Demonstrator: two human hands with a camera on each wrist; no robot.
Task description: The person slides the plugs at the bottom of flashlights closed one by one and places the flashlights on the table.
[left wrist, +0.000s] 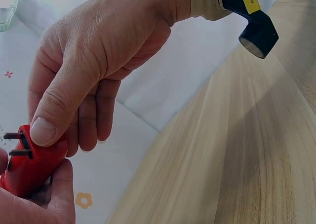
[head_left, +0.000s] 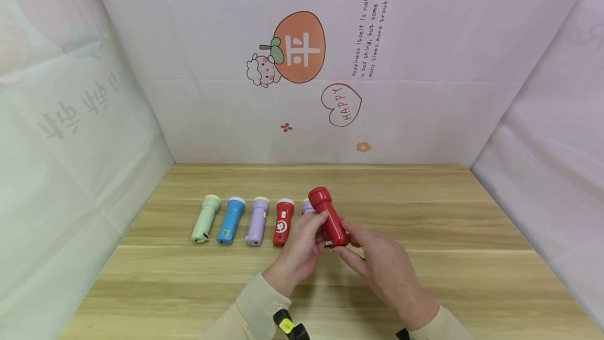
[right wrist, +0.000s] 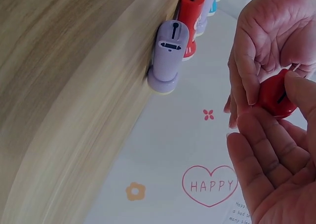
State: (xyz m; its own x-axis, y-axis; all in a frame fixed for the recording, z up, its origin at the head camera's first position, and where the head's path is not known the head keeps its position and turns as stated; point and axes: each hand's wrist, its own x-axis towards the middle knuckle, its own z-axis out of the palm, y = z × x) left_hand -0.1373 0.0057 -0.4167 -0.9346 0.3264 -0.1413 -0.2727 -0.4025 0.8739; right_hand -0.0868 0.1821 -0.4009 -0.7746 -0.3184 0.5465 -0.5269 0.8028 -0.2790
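Note:
A red flashlight (head_left: 333,223) is raised over the table, its head tilted up and away. My left hand (head_left: 301,248) grips its body from the left, thumb on the side. From the right, my right hand (head_left: 389,269) pinches the tail end between thumb and fingers, also seen in the left wrist view, where the right thumb presses beside two metal plug prongs (left wrist: 19,152) sticking out. Behind the hands lies a lilac flashlight (right wrist: 168,61), mostly hidden in the head view. The held flashlight's head is out of sight in both wrist views.
To the left, a row of flashlights lies on the wooden table (head_left: 472,277): pale green (head_left: 206,219), blue (head_left: 231,220), lilac (head_left: 257,222) and red with a white emblem (head_left: 283,222). Printed white cloth (head_left: 212,119) walls the table's back and sides.

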